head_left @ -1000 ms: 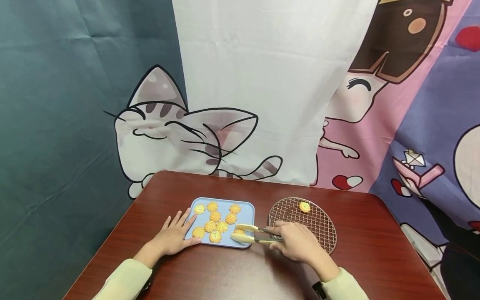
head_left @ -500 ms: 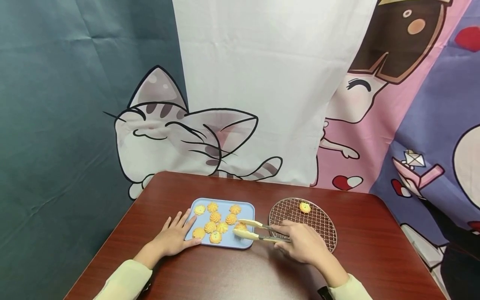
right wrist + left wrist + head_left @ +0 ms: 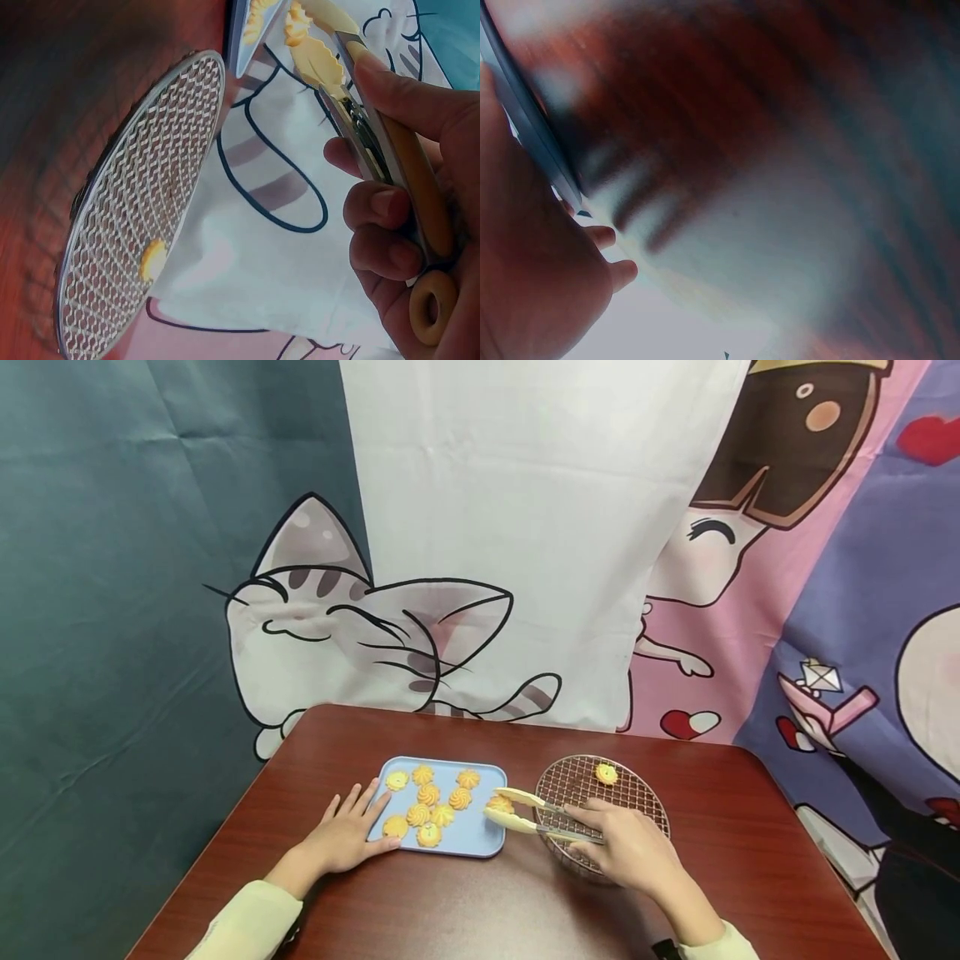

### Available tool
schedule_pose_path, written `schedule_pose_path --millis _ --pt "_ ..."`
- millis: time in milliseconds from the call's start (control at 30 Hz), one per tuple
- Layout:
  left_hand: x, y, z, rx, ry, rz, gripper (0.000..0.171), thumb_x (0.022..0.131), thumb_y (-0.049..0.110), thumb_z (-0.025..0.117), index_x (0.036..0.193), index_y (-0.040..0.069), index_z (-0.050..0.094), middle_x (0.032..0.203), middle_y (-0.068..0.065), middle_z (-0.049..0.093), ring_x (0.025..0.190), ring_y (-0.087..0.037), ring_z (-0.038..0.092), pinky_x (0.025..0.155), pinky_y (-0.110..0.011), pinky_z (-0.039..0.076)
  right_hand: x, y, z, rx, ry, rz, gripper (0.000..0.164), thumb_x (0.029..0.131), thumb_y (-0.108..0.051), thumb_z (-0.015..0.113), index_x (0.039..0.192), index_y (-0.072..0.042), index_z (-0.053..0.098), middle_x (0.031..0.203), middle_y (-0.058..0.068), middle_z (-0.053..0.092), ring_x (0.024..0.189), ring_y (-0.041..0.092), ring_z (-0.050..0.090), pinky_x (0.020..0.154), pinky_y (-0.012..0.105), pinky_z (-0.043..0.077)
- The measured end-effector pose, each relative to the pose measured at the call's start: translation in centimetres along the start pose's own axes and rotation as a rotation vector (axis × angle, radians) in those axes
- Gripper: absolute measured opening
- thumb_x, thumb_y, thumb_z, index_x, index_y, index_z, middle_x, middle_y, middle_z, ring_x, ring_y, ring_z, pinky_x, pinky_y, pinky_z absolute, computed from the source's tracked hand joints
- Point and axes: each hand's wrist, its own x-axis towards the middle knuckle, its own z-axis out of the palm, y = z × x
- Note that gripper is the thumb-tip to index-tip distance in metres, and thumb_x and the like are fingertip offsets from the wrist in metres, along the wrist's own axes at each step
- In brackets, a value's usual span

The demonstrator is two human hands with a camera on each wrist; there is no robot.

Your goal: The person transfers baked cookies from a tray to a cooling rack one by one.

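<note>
My right hand [image 3: 626, 843] grips a pair of tongs [image 3: 409, 157] with cream tips and metal arms. Between the tips is a ridged yellow cookie [image 3: 298, 24], held above the right edge of a blue tray [image 3: 480, 839]. On the tray lie several cookies, among them a swirled cookie [image 3: 428, 794] and a flat round cookie [image 3: 395, 827]. My left hand [image 3: 341, 835], fingers spread, rests on the tray's left edge; in the left wrist view the hand [image 3: 540, 247] is seen beside the rim. A round wire rack [image 3: 142, 202] stands under and behind the right hand.
One cookie [image 3: 606, 773] sits near the far side of the rack. Both tray and rack stand on a reddish-brown table [image 3: 420, 910]. Behind its far edge hangs a cartoon-printed curtain [image 3: 480, 527].
The right hand has moved right with the tongs, carrying the cookie from the tray's lower right part to its right edge. The left hand stays in place.
</note>
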Motion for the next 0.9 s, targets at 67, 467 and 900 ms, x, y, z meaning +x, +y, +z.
schedule_pose_path --millis 67,467,900 --pt "0.0 0.0 0.0 0.000 0.000 -0.001 0.096 0.091 0.078 0.046 0.160 0.013 0.033 0.168 -0.016 0.017 0.151 -0.048 0.018 0.116 -0.071 0.012 -0.3 0.2 -0.2 -0.009 0.004 0.011 0.047 0.077 -0.035 0.087 0.122 -0.025 0.076 0.101 -0.013 0.067 0.066 -0.002 0.049 0.055 0.026 0.046" --pt "-0.1 -0.1 0.4 0.000 0.012 0.005 0.094 0.092 0.076 0.048 0.159 0.013 0.034 0.168 -0.015 0.017 0.151 -0.048 0.018 0.117 -0.070 0.012 -1.8 1.6 -0.9 -0.042 0.040 0.080 0.050 0.073 -0.037 0.090 0.120 -0.026 0.077 0.098 -0.013 0.067 0.069 0.004 0.056 0.056 0.027 0.048" --pt "-0.1 -0.1 0.4 -0.003 0.009 0.003 0.095 0.091 0.077 0.048 0.159 0.013 0.034 0.168 -0.016 0.018 0.151 -0.048 0.018 0.117 -0.070 0.012 -3.3 3.0 -2.1 -0.032 0.043 0.183 0.049 0.074 -0.035 0.090 0.121 -0.026 0.076 0.105 -0.009 0.069 0.075 0.015 0.067 0.058 0.035 0.050"
